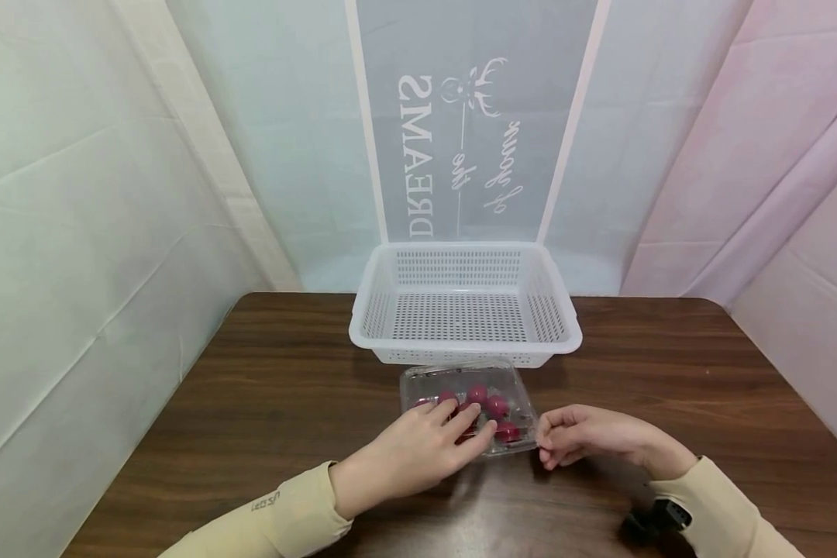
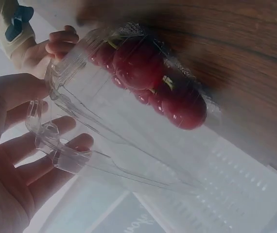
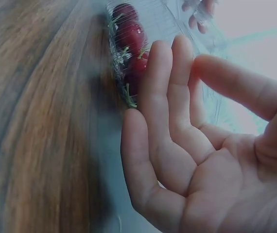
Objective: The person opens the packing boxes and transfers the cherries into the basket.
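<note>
A clear plastic box [image 1: 525, 387] lies in front of the basket with several glossy red round fruits [image 1: 507, 432], green stem bits showing on some [image 2: 167, 81]. Its lid [image 2: 114, 165] stands slightly apart from the base along the front edge in the left wrist view. My left hand [image 1: 421, 451] holds the box at the front, fingers spread over the lid and thumb [image 2: 29, 90] at the front rim. At the near right corner, my right hand [image 1: 603, 438] pinches the box edge between thumb and index finger; its other fingers curl loosely beside the box.
A white perforated basket [image 1: 570, 335] stands behind the box at the table's back edge. Pale curtains [image 1: 300, 116] hang behind and at both sides of the brown wooden table [image 1: 265, 387]. A dark device [image 1: 663, 518] sits at the right wrist.
</note>
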